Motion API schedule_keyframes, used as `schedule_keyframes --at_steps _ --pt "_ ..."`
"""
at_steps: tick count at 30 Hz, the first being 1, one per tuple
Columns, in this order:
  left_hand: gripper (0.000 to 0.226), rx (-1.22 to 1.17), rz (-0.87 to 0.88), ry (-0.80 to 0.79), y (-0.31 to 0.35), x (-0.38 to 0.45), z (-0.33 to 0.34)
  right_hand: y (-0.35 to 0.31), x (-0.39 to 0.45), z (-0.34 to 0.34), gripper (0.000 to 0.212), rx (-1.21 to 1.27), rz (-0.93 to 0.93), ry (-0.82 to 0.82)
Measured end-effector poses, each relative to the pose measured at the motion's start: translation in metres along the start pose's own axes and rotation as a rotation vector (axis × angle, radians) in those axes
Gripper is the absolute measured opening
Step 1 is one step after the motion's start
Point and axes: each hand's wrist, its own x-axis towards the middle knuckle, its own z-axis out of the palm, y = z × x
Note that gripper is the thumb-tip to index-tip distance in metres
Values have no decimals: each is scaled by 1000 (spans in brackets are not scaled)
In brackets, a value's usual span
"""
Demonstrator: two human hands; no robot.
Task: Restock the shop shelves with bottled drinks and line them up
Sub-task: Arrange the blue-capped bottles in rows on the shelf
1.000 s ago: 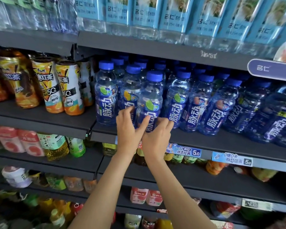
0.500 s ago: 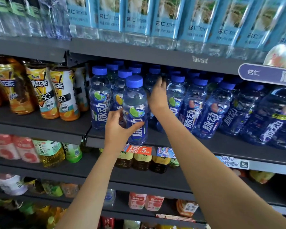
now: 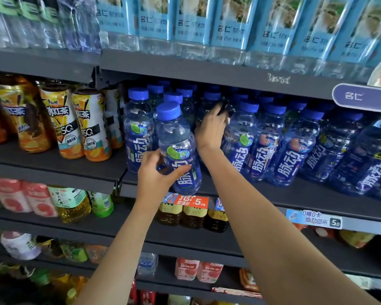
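Since half a second ago little has shifted: the left hand (image 3: pixel 156 179) has drawn the front bottle (image 3: pixel 177 150) slightly nearer the shelf lip, and the right hand (image 3: pixel 211 128) has sunk a touch among the rows. The left grip is clenched round the lower label of that bottle, thumb across the front, fingers behind; the bottle stands nearly upright, cap up, its base at the front edge of the shelf (image 3: pixel 295 199) and partly past it. The right grip reaches deeper, fingers curled over a bottle in the second rank (image 3: pixel 207 106); whether it truly grasps it I cannot tell, as the fingertips blur. My judgement: the gap to fill lies straight behind the held bottle and slightly right, just left of the right wrist, so the left hand is nearer and need only push the bottle back along the row.
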Motion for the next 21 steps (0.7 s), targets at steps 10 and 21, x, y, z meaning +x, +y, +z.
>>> schedule_keyframes --at_steps 10,21 --pt "46 198 36 -52 15 2 5 -4 -3 -32 55 11 24 -95" --pt "62 440 44 -9 24 0 41 50 -44 -84 35 238 -217 126"
